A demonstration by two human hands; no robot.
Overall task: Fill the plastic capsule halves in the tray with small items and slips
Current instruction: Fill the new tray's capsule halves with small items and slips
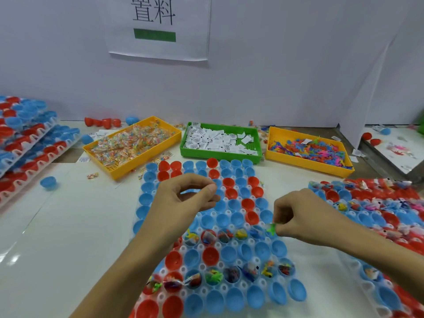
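A white tray [252, 243] of blue and red capsule halves lies in front of me. Two of its near rows hold small toys and wrapped sweets; the other halves look bare. My right hand [305, 216] pinches a small green toy [271, 228] at the right end of the upper filled row. My left hand [183, 198] hovers over the tray's middle with thumb and forefinger pressed together; whether anything is between them I cannot tell.
At the back stand a yellow bin of wrapped sweets [133, 143], a green bin of paper slips [221, 140] and a yellow bin of coloured toys [307, 149]. Stacked capsule trays [25, 143] sit left, a filled tray [376, 203] right. A loose blue half [48, 182] lies on the table.
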